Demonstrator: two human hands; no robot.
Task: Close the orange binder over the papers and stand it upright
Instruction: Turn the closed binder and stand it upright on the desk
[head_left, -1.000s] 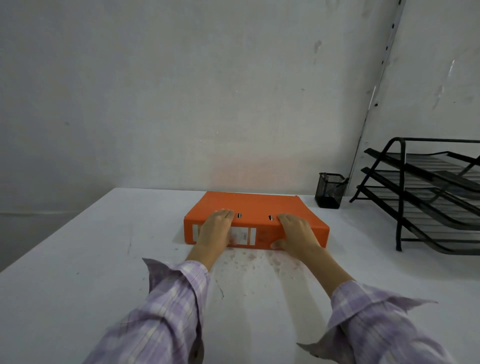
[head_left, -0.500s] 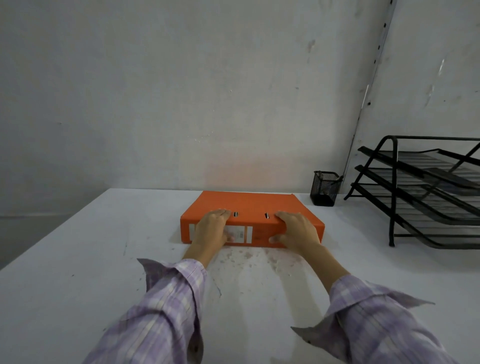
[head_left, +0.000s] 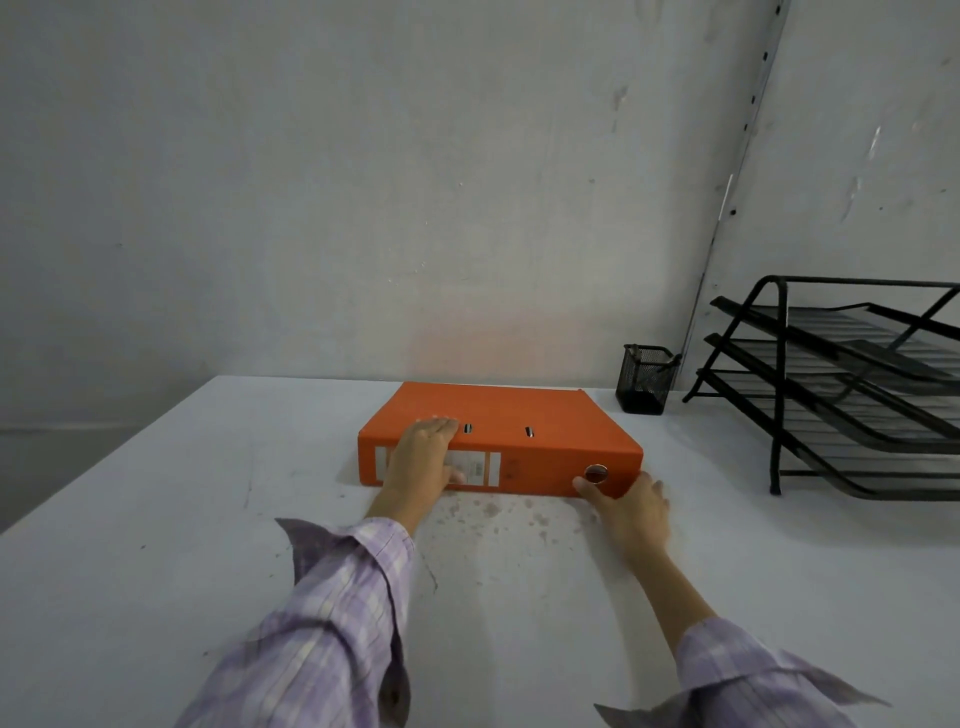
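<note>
Orange binder (head_left: 511, 415) closed, flat on worktop (head_left: 156, 519) (spine toward camera). Left hand (head_left: 421, 457) fingers spread flat over cover and spine; right hand (head_left: 631, 512) loosely cupping its near right corner.

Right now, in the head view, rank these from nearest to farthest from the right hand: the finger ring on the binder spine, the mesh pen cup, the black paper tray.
From the right hand:
1. Finger ring, at the spine's right end, right beside the thumb.
2. Mesh pen cup, behind the binder by the wall.
3. Black paper tray, far right; its front leg is about as close as the cup, too close to call.
</note>
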